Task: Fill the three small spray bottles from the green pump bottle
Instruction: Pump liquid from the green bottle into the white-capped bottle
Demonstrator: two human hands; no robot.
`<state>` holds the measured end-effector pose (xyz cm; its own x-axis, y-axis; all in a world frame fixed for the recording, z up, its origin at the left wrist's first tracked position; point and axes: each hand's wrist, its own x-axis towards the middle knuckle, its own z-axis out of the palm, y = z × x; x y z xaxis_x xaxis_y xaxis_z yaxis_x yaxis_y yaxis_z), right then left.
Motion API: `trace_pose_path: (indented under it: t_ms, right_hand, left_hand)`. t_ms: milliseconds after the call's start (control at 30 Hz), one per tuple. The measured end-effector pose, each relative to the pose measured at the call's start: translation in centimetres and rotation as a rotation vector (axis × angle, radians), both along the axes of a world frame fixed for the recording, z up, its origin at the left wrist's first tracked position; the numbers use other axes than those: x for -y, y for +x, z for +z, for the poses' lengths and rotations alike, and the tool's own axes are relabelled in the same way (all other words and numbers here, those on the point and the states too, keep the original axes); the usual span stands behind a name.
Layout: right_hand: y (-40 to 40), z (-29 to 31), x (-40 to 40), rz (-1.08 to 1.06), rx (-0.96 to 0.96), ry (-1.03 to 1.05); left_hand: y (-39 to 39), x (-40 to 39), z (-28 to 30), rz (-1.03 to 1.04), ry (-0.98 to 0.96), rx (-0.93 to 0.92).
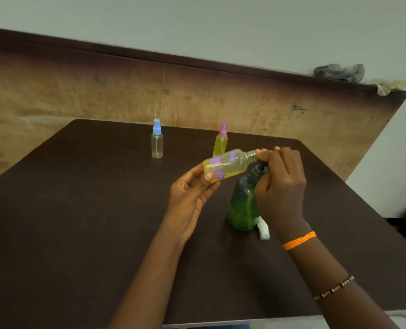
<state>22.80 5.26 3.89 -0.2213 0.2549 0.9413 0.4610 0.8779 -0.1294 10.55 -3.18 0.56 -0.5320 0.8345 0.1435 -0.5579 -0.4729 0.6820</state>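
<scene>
Green pump bottle [243, 205]: upright on the dark table [78, 222], near its middle, right under the right hand; green liquid fills the lower part.
Pump head [260, 168]: dark, mostly hidden by the right hand's fingers.
Right hand [279, 184]: curled over the pump head from above, thumb and fingers closed round it — fingertips reach the open neck of the flowered bottle.
Flowered bottle [225, 166]: small, yellowish, with purple flowers; uncapped, tilted nearly flat in the air, threaded neck pointing right at the pump head.
Left hand [192, 193]: holds the flowered bottle by its base end, thumb pressed on the near side, fingers behind it.
White spray cap [263, 230]: lying on the table just right of the green pump bottle's base, partly behind the right wrist.
Pink-capped bottle [221, 142]: standing behind the flowered bottle, full of yellow liquid, cap on.
Blue-capped bottle [157, 142]: standing further left, well apart from the others — clear, cap on; how much liquid it holds I cannot tell.
Right forearm: orange thread band [299, 240] at the wrist, bead bracelet [335, 287] lower down.
Backdrop: brown board [197, 98] behind the table, crumpled grey cloth [339, 72] on its top edge.
</scene>
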Motion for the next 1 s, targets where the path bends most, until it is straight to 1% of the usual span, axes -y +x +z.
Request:
trace_pose_path:
  t_ms: [100,167,333,433,633,733,833,900,1000]
  right_hand:
    - [0.5,1.6,0.4,-0.039,0.114,0.011]
    - [0.6,2.3,0.5,-0.046,0.149,0.016]
    - [0.1,0.4,0.7,-0.01,0.017,-0.003]
    - [0.3,0.2,0.6,0.004,0.06,-0.018]
    - [0.8,3.1,0.6,-0.019,0.175,-0.094]
    - [0.5,2.8,0.6,0.022,0.087,-0.136]
    - [0.2,0.4,0.9,-0.003,0.008,-0.067]
    - [0.1,0.0,0.8,-0.013,0.02,-0.057]
    - [0.3,1.1,1.0,-0.019,0.092,-0.083]
  left_hand:
    - [0.2,0.1,0.1,0.001,0.003,-0.002]
    - [0.2,0.1,0.1,0.002,0.002,-0.005]
    - [0.0,0.1,0.0,0.0,-0.004,-0.024]
    - [-0.1,0.1,0.0,0.006,-0.011,-0.006]
    - [0.3,0.0,0.1,-0.01,-0.006,-0.019]
    - [0.3,0.0,0.1,-0.009,-0.004,-0.02]
    - [0.1,-0.1,0.0,-0.011,-0.013,-0.027]
    - [0.0,-0.1,0.0,-0.007,-0.007,-0.023]
    - [0.2,0.0,0.0,-0.017,-0.009,-0.006]
